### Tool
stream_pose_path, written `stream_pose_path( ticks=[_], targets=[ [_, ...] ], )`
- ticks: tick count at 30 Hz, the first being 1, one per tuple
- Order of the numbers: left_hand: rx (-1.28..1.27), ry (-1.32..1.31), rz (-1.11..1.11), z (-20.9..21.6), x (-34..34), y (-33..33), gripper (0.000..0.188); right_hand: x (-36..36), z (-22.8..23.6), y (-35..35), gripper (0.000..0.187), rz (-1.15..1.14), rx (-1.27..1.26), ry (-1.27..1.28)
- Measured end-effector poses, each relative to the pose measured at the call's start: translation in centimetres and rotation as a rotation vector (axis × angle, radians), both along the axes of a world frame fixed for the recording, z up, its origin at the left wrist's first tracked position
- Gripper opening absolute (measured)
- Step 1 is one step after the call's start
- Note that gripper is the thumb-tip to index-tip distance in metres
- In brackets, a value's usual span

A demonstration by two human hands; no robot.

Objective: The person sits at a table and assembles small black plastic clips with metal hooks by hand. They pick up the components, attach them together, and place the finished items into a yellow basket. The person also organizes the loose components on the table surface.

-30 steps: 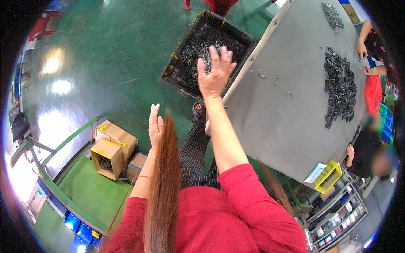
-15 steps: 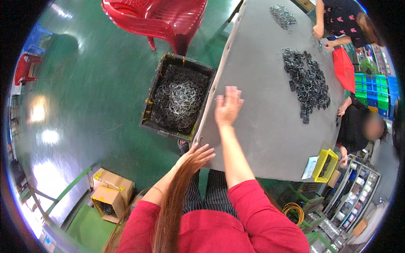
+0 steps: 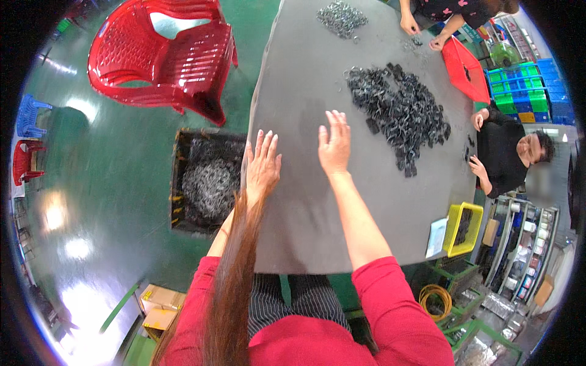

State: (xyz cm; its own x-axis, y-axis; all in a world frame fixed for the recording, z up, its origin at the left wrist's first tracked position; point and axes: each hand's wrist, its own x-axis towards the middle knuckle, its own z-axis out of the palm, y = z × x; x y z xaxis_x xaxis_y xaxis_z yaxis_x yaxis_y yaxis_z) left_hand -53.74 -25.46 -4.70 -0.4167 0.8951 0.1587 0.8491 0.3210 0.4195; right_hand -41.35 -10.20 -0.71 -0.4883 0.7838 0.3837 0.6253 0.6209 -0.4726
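Note:
Both of my hands are stretched out over the grey table (image 3: 305, 238) and hold nothing. My left hand (image 3: 262, 168) is by the table's left edge, its fingers extended and slightly apart. Farther right, my right hand (image 3: 334, 143) has its fingers straight and pointing away from me. To the right of it lies a large pile of black pieces with metal rings or hooks (image 3: 400, 113). A smaller heap of shiny metal pieces (image 3: 342, 19) is at the far end. Below the left edge, a black crate (image 3: 177, 201) on the floor holds a mass of metal hooks or rings (image 3: 210, 186).
A red plastic chair (image 3: 177, 61) stands left of the table. Two people work along the far right side, near a red tray (image 3: 461, 70). A yellow basket (image 3: 455, 229) with dark pieces is at the right corner, beside a pale sheet (image 3: 436, 238). Cardboard boxes (image 3: 162, 299) stand lower left.
My left hand has moved forward from the near table edge and now reaches out beside the right. The view has shifted, so the crate, chair and piles appear farther left.

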Motion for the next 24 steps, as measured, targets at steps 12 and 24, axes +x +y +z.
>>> stream_pose_path(
  ticks=[12, 24],
  targets=[
    [-0.242, 0.180, 0.213, -1.1, -2.5, 12.2, 0.054, -5.8, -2.6, 22.5, 0.049, 0.084, 0.226, -0.160],
    [-0.276, 0.186, 0.227, -0.5, -2.7, 12.9, 0.053, 1.6, -5.9, 29.5, 0.048, -0.251, 0.227, -0.752]
  ],
)
